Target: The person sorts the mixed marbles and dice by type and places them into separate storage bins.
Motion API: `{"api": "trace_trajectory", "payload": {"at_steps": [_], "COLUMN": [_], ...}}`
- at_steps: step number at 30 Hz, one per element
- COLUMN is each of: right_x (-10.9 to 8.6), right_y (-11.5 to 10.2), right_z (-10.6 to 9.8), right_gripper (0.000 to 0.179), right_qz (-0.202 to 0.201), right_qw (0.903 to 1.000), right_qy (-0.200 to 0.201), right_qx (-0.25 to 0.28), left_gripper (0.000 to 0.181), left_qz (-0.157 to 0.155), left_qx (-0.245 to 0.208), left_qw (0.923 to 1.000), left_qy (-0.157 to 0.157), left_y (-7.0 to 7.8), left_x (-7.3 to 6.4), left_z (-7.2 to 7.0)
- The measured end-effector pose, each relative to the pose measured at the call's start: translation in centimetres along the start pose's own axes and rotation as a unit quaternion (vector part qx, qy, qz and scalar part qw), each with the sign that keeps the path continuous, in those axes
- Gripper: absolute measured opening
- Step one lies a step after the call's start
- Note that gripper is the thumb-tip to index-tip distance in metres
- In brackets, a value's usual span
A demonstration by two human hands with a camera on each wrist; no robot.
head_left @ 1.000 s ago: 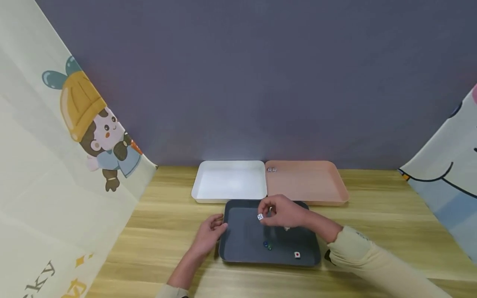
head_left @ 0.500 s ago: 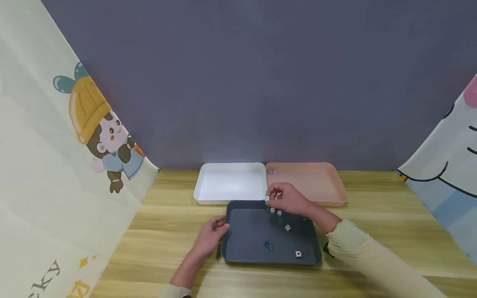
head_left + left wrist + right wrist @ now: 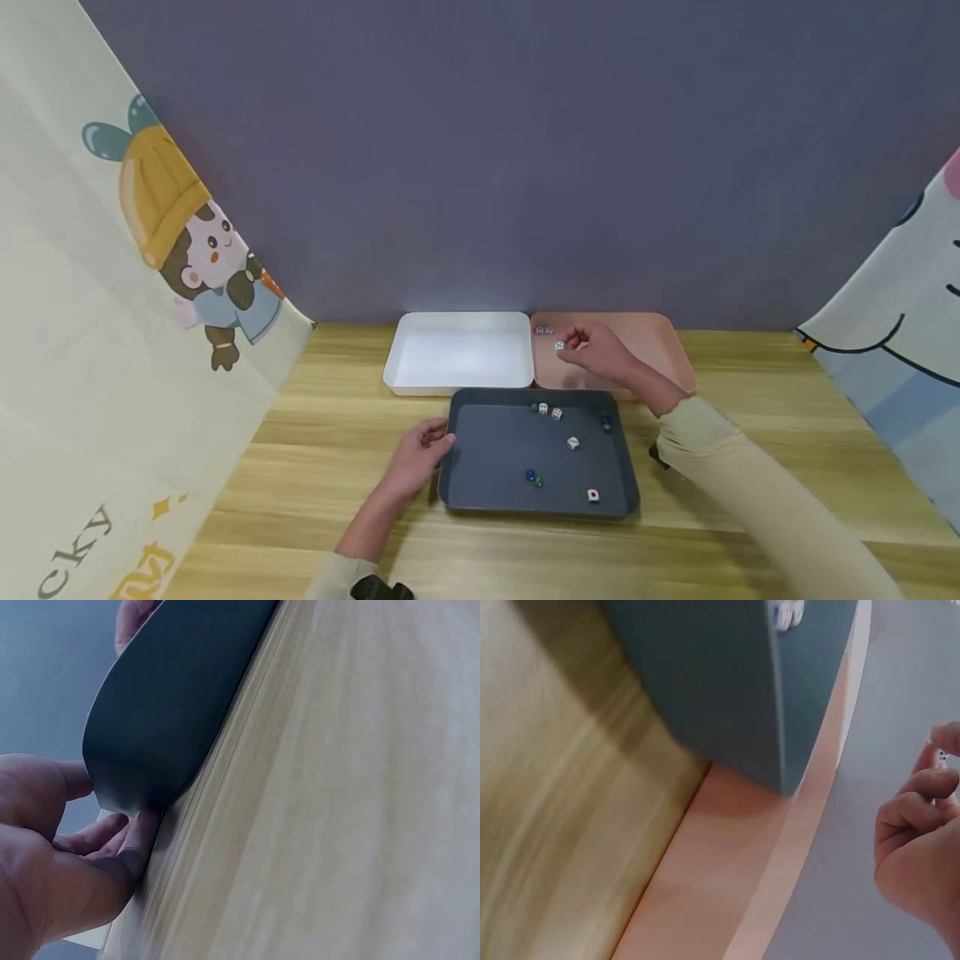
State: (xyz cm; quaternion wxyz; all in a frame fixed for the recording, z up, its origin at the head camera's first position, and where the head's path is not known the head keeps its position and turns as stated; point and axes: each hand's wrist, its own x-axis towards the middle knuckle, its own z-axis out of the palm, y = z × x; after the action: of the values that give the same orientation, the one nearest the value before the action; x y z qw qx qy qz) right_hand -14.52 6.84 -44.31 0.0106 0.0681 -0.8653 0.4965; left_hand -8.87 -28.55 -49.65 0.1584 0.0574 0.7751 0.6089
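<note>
My right hand pinches a white die between thumb and fingertips, over the left part of the pink tray. In the right wrist view the die is mostly hidden by the fingers. My left hand holds the dark grey tray at its left side; the left wrist view shows the thumb at the rim and fingers curled against the outer wall. In the grey tray lie several white dice, one with a red dot, and small blue and green beads.
A white tray stands left of the pink one, both behind the grey tray on the wooden table. Two small dice sit in the pink tray's back left corner. A dark cloth wall rises behind.
My right hand has carried the die from above the grey tray backward to above the pink tray. My left hand stays at the grey tray's left side.
</note>
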Motion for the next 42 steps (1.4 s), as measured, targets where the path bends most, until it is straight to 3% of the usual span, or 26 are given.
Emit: {"api": "trace_trajectory", "payload": {"at_steps": [10, 20, 33, 42], "right_x": [2.2, 4.5, 6.1, 6.8], "right_y": [0.5, 0.7, 1.9, 2.2], "right_z": [-1.3, -0.9, -1.1, -1.4], "right_gripper": [0.020, 0.024, 0.033, 0.033], "right_qz": [0.048, 0.083, 0.140, 0.163], "right_qw": [0.9984, 0.9965, 0.9885, 0.9853], "right_qy": [0.022, 0.007, -0.005, 0.010], "right_qx": [-0.023, -0.008, -0.058, -0.049], "left_gripper": [0.044, 0.045, 0.042, 0.043], "left_qz": [0.001, -0.005, -0.018, -0.014], "left_qx": [-0.002, 0.020, 0.029, 0.015], "left_qw": [0.9999, 0.9996, 0.9994, 0.9998], "left_qy": [0.014, 0.018, 0.011, 0.002], "left_y": [0.3, 0.0, -0.8, -0.4], "left_x": [-0.6, -1.2, -0.5, 0.1], "left_z": [-0.4, -1.3, -1.1, -0.9]}}
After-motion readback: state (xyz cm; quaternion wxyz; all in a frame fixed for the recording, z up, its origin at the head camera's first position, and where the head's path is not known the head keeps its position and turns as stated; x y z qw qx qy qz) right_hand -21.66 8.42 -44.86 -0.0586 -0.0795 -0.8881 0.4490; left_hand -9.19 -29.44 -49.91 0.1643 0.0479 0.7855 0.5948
